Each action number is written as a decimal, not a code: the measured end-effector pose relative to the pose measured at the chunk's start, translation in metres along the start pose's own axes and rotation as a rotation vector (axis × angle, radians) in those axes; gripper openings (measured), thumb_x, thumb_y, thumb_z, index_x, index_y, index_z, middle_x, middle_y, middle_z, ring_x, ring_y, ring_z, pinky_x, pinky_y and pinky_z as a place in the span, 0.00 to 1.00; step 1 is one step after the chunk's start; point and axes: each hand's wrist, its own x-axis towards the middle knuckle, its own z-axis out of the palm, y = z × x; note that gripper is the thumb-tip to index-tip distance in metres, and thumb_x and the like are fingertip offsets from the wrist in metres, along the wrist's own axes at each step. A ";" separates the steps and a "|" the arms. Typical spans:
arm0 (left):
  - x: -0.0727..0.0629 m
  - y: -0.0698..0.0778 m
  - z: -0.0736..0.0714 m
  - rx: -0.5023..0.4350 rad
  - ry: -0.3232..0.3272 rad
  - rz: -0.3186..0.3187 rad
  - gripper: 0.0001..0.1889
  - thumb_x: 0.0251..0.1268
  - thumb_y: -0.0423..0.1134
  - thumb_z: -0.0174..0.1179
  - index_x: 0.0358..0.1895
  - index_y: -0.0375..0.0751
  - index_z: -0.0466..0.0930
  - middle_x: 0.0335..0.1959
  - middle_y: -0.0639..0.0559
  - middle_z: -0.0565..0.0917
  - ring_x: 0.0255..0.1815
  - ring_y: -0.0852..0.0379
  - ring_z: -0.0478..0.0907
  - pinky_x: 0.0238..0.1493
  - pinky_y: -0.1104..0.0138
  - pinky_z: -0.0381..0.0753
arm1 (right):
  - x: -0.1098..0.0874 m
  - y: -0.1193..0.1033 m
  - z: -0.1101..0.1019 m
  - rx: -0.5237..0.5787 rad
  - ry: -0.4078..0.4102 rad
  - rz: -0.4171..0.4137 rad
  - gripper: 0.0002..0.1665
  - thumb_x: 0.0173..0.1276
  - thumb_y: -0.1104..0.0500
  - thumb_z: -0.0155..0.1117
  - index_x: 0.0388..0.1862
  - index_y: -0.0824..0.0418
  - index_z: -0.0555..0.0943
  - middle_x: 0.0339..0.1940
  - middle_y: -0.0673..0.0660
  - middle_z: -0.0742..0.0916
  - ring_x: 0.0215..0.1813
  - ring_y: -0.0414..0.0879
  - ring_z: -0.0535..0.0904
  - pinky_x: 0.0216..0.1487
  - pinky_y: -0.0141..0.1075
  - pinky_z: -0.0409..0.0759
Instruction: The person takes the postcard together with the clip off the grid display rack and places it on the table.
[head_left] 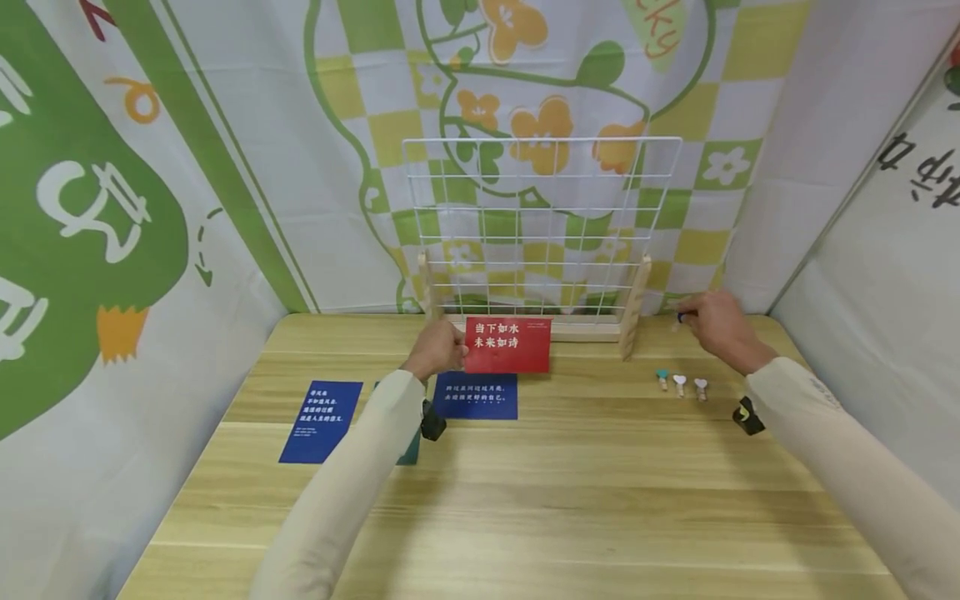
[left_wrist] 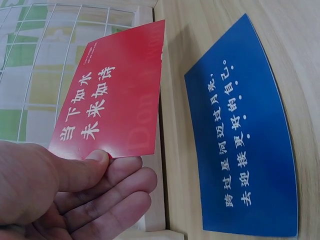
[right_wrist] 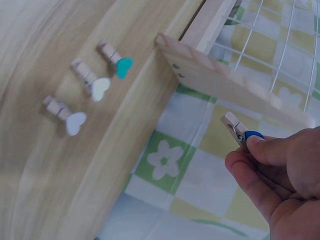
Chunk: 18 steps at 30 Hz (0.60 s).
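My left hand (head_left: 437,348) pinches a red card (head_left: 510,345) with white lettering by its left end, thumb on the printed face. The card is held up before the low part of the white wire grid (head_left: 542,196). In the left wrist view a blue card (left_wrist: 245,145) lies on the table beside it. Off to the right of the grid, my right hand (head_left: 723,329) pinches a small wooden clothespin (right_wrist: 234,125) between thumb and forefinger, at its blue end. Several heart-topped clothespins lie nearer on the table, among them a teal one (right_wrist: 115,60).
The grid stands in a wooden base with two side posts (head_left: 636,308) at the table's back edge. At the left lie another blue card (head_left: 322,421) and a dark green card (head_left: 409,450), partly hidden by my left sleeve. Printed cloth (head_left: 375,100) hangs behind and at both sides.
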 end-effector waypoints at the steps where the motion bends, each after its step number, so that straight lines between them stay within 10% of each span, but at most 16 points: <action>1: -0.001 -0.001 0.000 0.020 0.002 0.008 0.15 0.62 0.20 0.51 0.18 0.34 0.77 0.26 0.47 0.83 0.21 0.61 0.76 0.29 0.70 0.82 | -0.002 0.002 0.000 -0.002 -0.004 0.002 0.11 0.66 0.70 0.60 0.43 0.73 0.85 0.41 0.72 0.87 0.39 0.64 0.85 0.41 0.54 0.83; 6: -0.003 -0.006 -0.003 0.189 0.026 0.076 0.13 0.65 0.26 0.56 0.22 0.33 0.84 0.23 0.44 0.87 0.23 0.56 0.84 0.36 0.65 0.85 | -0.010 0.012 -0.002 -0.013 -0.006 0.008 0.10 0.64 0.70 0.61 0.42 0.72 0.86 0.39 0.72 0.88 0.37 0.63 0.85 0.39 0.54 0.82; 18: -0.013 -0.009 -0.007 0.137 -0.013 0.019 0.11 0.68 0.27 0.56 0.27 0.32 0.84 0.24 0.44 0.87 0.28 0.51 0.86 0.34 0.65 0.85 | -0.018 0.021 -0.001 -0.043 -0.020 0.019 0.10 0.64 0.70 0.61 0.41 0.72 0.87 0.36 0.69 0.89 0.30 0.55 0.83 0.30 0.47 0.80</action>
